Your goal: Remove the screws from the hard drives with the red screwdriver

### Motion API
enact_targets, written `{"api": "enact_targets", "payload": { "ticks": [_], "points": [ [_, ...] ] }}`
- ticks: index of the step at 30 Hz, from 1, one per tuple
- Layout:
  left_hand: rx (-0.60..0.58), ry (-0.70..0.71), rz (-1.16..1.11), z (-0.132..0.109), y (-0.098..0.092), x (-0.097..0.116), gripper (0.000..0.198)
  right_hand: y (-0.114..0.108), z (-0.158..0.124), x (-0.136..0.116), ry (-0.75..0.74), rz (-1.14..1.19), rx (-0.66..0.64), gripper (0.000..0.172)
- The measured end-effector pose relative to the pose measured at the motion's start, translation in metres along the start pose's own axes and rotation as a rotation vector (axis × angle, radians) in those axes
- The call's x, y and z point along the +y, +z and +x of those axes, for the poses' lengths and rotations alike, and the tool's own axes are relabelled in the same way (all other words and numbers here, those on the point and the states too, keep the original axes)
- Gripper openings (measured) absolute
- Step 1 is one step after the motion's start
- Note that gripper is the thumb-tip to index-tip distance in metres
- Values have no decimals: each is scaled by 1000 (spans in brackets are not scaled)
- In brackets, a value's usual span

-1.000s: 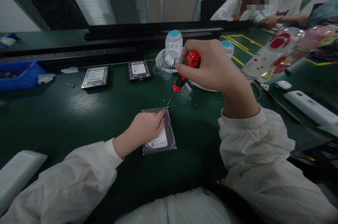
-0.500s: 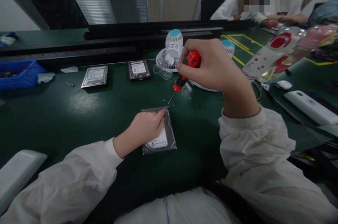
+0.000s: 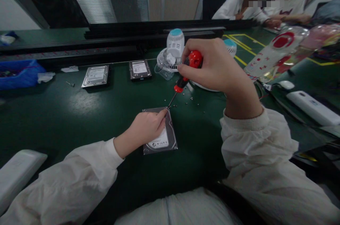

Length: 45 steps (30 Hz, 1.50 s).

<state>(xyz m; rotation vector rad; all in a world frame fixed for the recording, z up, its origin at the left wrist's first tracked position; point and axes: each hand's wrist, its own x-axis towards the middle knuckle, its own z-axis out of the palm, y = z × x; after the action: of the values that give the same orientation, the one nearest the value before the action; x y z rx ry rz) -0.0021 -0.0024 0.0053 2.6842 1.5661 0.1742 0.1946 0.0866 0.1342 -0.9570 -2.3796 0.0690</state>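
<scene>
**Screwdriver point(image 3: 195, 59) at corner of hard drive point(image 3: 170, 136)**

Right hand point(image 3: 211, 64): fingers wrapped round screwdriver handle. Left hand point(image 3: 147, 127): on drive, index finger extended to that far right corner; cannot tell if others grip. Drive lies flat toward table's point(image 3: 106, 111) near edge.

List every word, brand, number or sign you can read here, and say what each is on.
"CE": on the white label of the hard drive under the left hand; the marks beside it are too small to read.
Two farther hard drives, left one and right one: label print too small to read.
Bottle: red markings, too blurred to read.
White case at right: dark mark, unreadable.
</scene>
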Motion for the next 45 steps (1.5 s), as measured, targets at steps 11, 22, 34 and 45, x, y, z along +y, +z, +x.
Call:
{"api": "enact_targets", "payload": {
  "ticks": [11, 22, 34, 45],
  "points": [
    [-9, -9, -3, 1, 0, 0, 42, -2, 0, -5, -1, -7, -14, 13],
    [-16, -14, -5, 0, 0, 1, 42, -2, -1, -2, 13, -34, -14, 15],
    [-27, -19, 26, 2, 0, 2, 44, -1, 0, -2, 16, -45, -3, 12],
    [-43, -12, 33, 3, 1, 1, 46, -2, -1, -2, 14, -52, 3, 12]
  ]
}}
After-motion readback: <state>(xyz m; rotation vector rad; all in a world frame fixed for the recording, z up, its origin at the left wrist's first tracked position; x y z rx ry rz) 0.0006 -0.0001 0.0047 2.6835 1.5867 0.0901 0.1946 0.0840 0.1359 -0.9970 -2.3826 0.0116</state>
